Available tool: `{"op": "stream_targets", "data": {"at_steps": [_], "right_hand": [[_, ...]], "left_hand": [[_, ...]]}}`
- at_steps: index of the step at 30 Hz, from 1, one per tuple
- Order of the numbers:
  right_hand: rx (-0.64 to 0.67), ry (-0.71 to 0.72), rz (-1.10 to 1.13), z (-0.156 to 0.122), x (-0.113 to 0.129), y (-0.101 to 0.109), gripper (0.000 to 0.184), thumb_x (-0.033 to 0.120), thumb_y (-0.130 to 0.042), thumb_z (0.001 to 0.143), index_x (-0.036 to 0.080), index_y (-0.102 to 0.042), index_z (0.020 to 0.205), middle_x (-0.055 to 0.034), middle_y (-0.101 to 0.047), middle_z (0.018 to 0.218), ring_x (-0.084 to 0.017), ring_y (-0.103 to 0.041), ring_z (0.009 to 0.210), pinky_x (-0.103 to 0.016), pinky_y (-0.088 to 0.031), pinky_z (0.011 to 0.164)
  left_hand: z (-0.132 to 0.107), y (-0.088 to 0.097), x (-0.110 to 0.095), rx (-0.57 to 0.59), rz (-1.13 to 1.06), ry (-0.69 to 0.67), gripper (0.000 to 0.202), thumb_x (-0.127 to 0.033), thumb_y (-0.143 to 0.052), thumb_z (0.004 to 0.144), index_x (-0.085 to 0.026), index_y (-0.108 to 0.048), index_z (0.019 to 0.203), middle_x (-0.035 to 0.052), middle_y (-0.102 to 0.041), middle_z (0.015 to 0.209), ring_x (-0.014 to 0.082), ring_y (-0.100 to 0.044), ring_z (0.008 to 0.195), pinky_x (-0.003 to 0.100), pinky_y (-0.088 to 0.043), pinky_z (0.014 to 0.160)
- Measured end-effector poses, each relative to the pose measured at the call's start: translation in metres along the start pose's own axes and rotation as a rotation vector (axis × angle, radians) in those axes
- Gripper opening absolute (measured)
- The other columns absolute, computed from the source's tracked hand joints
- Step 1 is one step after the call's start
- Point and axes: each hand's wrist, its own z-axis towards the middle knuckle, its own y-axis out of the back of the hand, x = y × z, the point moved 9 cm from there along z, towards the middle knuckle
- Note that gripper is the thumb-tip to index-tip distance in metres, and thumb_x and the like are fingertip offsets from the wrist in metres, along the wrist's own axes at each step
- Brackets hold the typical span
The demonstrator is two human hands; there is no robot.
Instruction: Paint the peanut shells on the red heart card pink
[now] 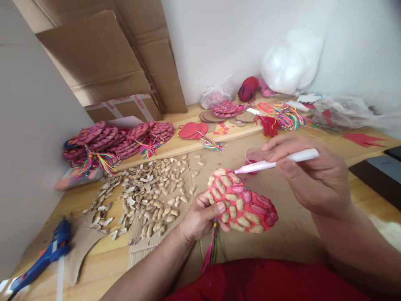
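My left hand [202,215] grips the near left edge of a red piece covered with peanut shells [241,205], thumb on top. The shells toward its right end are coloured pink; the others are plain tan. A tassel [214,246] of pink, green and dark threads hangs from it below my hand. In my right hand [316,179] a white marker [282,161] is pinched between thumb and fingers. Its pink tip is at or just above the far edge of the red piece; contact cannot be made out. A small clear cup with red liquid [251,156] stands behind the marker.
Loose peanut shells [156,188] spread over cardboard on the left, near a blue glue gun [58,242]. Finished pink peanut pieces [119,142] are stacked behind. Red discs [192,130] and coloured threads [288,116] lie along the back. A dark flat object [379,179] lies at right.
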Motion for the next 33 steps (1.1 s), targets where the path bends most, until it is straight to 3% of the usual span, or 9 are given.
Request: {"op": "stream_targets", "data": {"at_steps": [33], "right_hand": [[0.055,-0.038,0.015,-0.0032,-0.0027,-0.0019,0.016,0.013,-0.063,0.089,0.025,-0.072,0.096,-0.0029,-0.067,0.082,-0.022,-0.062,0.099,-0.044,-0.055,0.090]], "left_hand": [[0.0019,0.0021,-0.0008,0.020,-0.093,-0.013,0.023,-0.030,-0.084,0.079,-0.011,-0.074,0.089,0.0068,-0.076,0.072,0.0142,-0.071,0.054,0.020,-0.061,0.047]]}}
